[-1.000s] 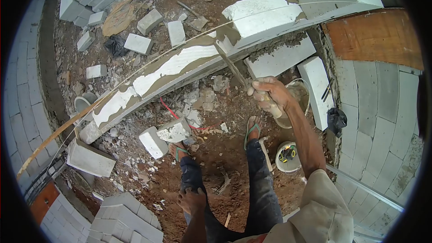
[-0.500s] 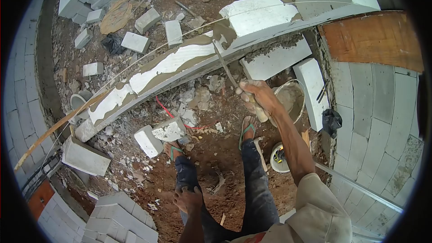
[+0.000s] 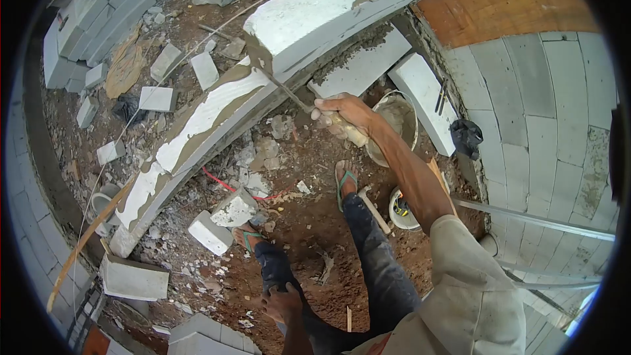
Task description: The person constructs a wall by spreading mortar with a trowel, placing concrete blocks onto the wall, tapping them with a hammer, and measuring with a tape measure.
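Note:
My right hand [image 3: 343, 118] is closed around the handle of a trowel [image 3: 289, 92], whose thin blade is seen nearly edge-on. The trowel's tip meets grey mortar [image 3: 257, 54] at the end of a raised white block [image 3: 302, 13] on the low wall. More mortar lies in strips along the edges of the lower course [image 3: 209, 113], with bare white block between them. Resting on my left thigh, my left hand [image 3: 284, 305] has its fingers apart and holds nothing.
A bucket [image 3: 415, 121] of grey mix stands beyond my right forearm, with a smaller white bucket [image 3: 402, 212] nearer. Loose blocks [image 3: 210, 233] and rubble lie around my feet. A string line [image 3: 197, 45] runs above the wall. A hammer [image 3: 374, 210] lies by my right foot.
The view has turned, so the wall sits further left and at a steeper slant. My right hand keeps the trowel at the mortar by the raised block. My left hand stays on the thigh.

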